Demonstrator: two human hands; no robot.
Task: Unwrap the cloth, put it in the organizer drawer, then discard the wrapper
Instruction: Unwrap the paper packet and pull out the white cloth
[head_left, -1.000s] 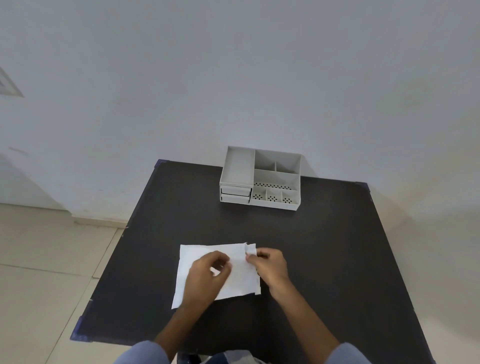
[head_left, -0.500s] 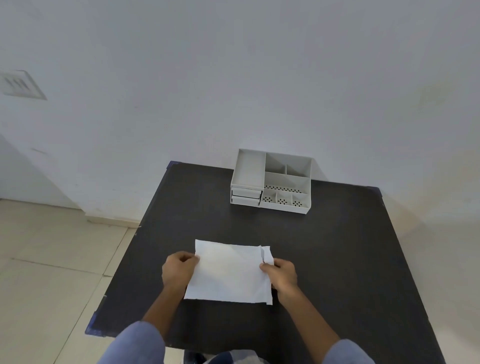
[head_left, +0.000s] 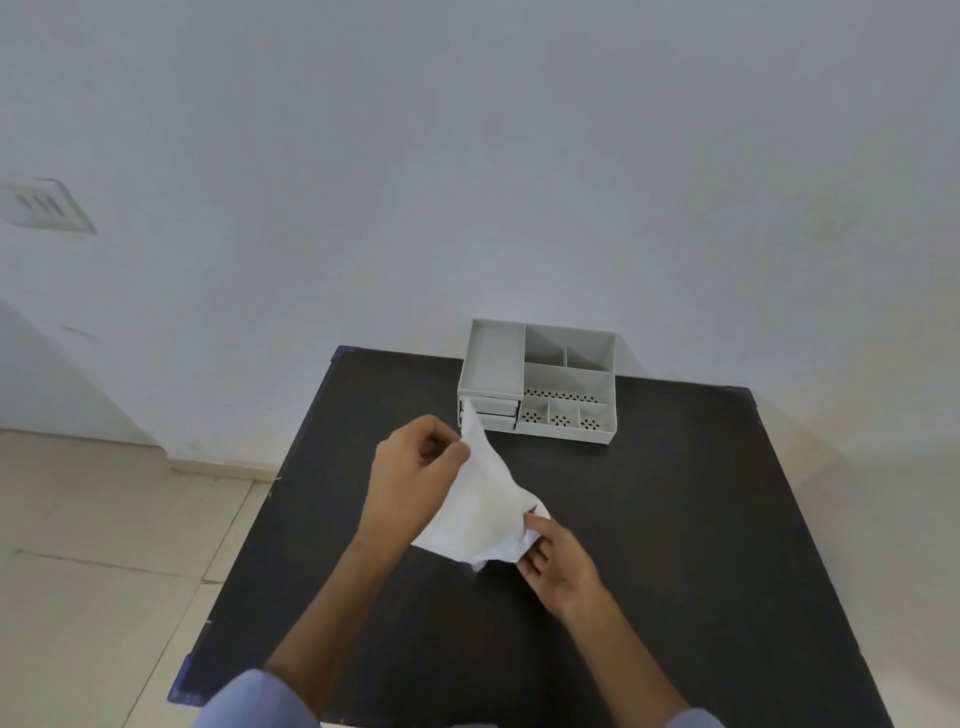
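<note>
Left hand pinches the upper corner of the white cloth; right hand grips its lower edge, lifted above the table. Wrapper indistinguishable (same white). Organizer drawers appear closed: stowing and discarding remain.

Light blue sleeves pushed up, bare forearms and hands.

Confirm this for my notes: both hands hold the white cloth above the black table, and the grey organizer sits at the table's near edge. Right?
Not quite. The head view shows the organizer at the table's far edge, by the wall. Both hands, left and right, do hold the white cloth above it.
</note>
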